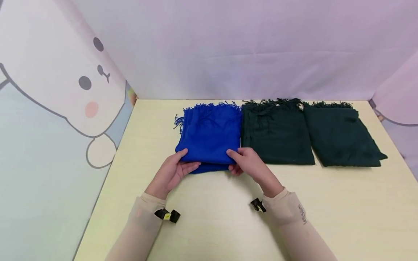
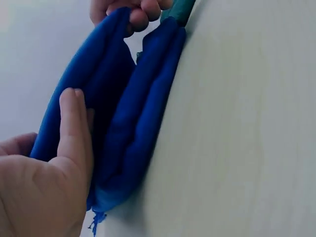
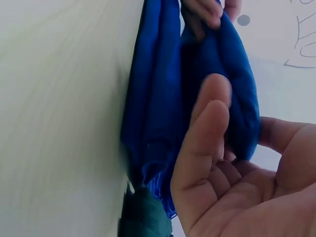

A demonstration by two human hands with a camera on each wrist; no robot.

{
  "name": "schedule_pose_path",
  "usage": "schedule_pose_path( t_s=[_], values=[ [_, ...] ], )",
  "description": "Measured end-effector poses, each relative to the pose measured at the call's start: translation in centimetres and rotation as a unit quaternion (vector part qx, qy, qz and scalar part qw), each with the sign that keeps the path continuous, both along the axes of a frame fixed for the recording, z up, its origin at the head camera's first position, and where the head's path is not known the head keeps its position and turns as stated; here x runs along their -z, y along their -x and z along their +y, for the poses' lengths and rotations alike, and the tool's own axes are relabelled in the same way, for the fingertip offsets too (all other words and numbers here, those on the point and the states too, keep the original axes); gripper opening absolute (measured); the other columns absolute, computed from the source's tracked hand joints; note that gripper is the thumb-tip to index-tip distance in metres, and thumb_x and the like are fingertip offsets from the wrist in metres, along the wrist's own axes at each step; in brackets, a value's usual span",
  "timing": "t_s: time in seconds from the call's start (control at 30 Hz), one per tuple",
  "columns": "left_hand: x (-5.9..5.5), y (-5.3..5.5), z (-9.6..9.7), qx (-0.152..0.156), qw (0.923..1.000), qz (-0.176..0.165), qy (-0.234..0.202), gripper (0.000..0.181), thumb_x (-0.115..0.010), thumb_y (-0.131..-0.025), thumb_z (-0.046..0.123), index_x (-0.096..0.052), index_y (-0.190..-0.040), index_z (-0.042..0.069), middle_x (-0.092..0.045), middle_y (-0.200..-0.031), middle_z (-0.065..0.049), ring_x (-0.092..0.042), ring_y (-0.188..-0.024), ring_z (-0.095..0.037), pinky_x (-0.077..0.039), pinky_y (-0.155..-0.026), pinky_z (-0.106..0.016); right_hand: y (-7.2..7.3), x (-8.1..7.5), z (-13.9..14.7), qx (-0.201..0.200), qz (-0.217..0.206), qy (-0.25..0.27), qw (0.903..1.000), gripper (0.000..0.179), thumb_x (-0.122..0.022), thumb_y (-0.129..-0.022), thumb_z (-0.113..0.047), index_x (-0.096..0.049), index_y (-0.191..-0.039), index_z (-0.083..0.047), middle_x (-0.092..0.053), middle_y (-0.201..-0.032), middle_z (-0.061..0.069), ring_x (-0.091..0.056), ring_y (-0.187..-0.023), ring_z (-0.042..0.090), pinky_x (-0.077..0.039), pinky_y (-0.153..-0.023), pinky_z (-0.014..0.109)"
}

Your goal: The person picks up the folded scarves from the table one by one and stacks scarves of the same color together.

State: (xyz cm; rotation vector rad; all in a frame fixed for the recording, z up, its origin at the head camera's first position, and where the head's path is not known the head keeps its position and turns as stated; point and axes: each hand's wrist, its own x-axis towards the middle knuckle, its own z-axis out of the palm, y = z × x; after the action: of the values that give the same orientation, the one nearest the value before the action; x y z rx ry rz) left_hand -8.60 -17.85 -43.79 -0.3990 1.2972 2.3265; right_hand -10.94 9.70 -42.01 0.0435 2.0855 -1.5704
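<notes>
A folded blue fringed scarf (image 1: pixel 210 136) lies on the table, its tassels toward the back. At its near left corner my left hand (image 1: pixel 171 172) pinches the upper layers, thumb on top and fingers beneath. My right hand (image 1: pixel 249 165) does the same at the near right corner, its thumb on the cloth. The near edge of the upper layers is lifted; in the left wrist view a gap shows between them and the lower folds (image 2: pixel 140 118). From the right wrist view, the fingers (image 3: pixel 202 143) sit inside that gap, under the raised blue layers (image 3: pixel 237 84).
Right of the blue scarf lies a folded dark green fringed scarf (image 1: pixel 277 134), close against it. Another dark green one (image 1: pixel 343 136) lies further right, its near right corner uneven. A pale curtain (image 1: pixel 245 50) hangs behind the light wooden table (image 1: pixel 212 217).
</notes>
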Motion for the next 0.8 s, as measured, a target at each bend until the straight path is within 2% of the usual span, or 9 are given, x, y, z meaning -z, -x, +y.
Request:
schedule_pose_path(
  t_s=[0.17, 0.33, 0.5, 0.63, 0.8],
  values=[
    [0.49, 0.11, 0.08, 0.021, 0.999, -0.019, 0.034, 0.059, -0.05, -0.106, 0.031, -0.023, -0.147, -0.001, -0.065, -0.112, -0.02, -0.074, -0.089, -0.026, -0.058, -0.086, -0.036, 0.05, -0.2, 0.31, -0.029, 0.018, -0.056, 0.9978, 0.047, -0.06, -0.1, -0.038, -0.05, -0.065, -0.007, -0.061, -0.059, 0.008, -0.054, -0.048, 0.019, -0.049, -0.05, 0.031],
    [0.61, -0.11, -0.06, 0.024, 0.9966, -0.034, 0.071, 0.055, -0.045, -0.107, 0.035, -0.027, -0.146, 0.0, -0.072, -0.097, -0.018, -0.074, -0.076, -0.022, -0.061, -0.073, -0.034, 0.06, -0.26, 0.38, -0.058, 0.038, -0.11, 0.9915, 0.051, -0.062, -0.098, -0.042, -0.045, -0.06, -0.012, -0.061, -0.057, 0.007, -0.055, -0.046, 0.019, -0.049, -0.048, 0.032],
    [0.8, -0.32, -0.21, 0.024, 0.9979, -0.04, 0.046, 0.053, -0.04, -0.109, 0.036, -0.027, -0.146, 0.001, -0.074, -0.091, -0.018, -0.074, -0.078, -0.023, -0.061, -0.073, -0.034, 0.24, -0.17, 0.55, -0.09, 0.054, -0.151, 0.983, 0.053, -0.058, -0.099, -0.046, -0.053, -0.06, -0.01, -0.059, -0.055, 0.006, -0.053, -0.046, 0.019, -0.051, -0.05, 0.034],
    [0.94, -0.48, -0.18, 0.025, 0.9985, -0.039, 0.029, 0.052, -0.038, -0.109, 0.035, -0.026, -0.148, 0.003, -0.073, -0.095, -0.019, -0.074, -0.085, -0.025, -0.061, -0.077, -0.034, 0.46, -0.24, 0.61, -0.1, 0.06, -0.166, 0.9793, 0.055, -0.054, -0.101, -0.044, -0.06, -0.063, -0.005, -0.059, -0.054, 0.006, -0.054, -0.046, 0.02, -0.052, -0.051, 0.035],
    [1.01, -0.65, -0.12, 0.027, 0.9983, -0.04, 0.032, 0.053, -0.038, -0.109, 0.036, -0.024, -0.15, 0.005, -0.072, -0.105, -0.021, -0.074, -0.092, -0.026, -0.06, -0.08, -0.035, 0.64, -0.3, 0.53, -0.107, 0.056, -0.178, 0.9767, 0.054, -0.05, -0.102, -0.039, -0.065, -0.069, 0.0, -0.06, -0.054, 0.006, -0.055, -0.045, 0.02, -0.051, -0.05, 0.034]
  ],
)
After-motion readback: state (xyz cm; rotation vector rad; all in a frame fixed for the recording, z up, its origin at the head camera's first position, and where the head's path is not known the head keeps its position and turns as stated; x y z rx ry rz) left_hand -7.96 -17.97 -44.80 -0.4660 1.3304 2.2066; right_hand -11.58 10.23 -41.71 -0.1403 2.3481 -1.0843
